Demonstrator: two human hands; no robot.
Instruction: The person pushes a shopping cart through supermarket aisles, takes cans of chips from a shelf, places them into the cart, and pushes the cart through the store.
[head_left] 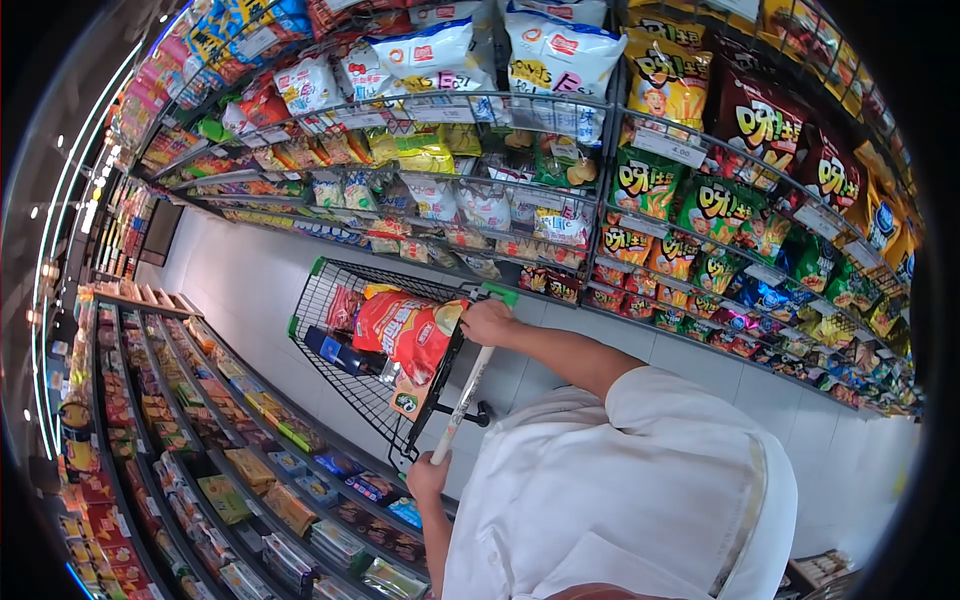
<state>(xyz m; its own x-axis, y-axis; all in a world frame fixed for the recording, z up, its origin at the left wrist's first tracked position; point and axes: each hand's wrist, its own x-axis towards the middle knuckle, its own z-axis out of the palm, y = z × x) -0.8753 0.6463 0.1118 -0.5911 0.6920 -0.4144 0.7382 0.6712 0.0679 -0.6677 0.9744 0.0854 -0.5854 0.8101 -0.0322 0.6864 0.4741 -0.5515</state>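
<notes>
Clearly, the right grip (487, 322) is closed around the handle (462, 412) of a wire shopping cart (352, 398), near the handle's green end piece (500, 293). The left grip (427, 475) is curled around the same bar close to its other end, with a bare stretch of handle between the two. The handle slants away from the white shirt (610, 480), and the cart's basket lies directly ahead of both grips.

Just beyond the right grip, inside the basket, a large red bag (398, 332) with pale lettering and some yellow on it takes up much of the space. A smaller red pack (344, 308) sits past it, farther from the grips, and a dark blue box (340, 352) lies beside the bag. Nearer the left grip, a small orange-and-white panel (405, 402) with a dark round mark shows at the near end of the cart; whether it is loose or fixed, I cannot tell.

Farther out, pale floor tiles (240, 262) surround the cart. On the right grip's side stands a tall rack (604, 150) holding white, yellow, green and brown snack bags. On the left grip's side, long shelves (215, 440) carry rows of boxes and flat packs.
</notes>
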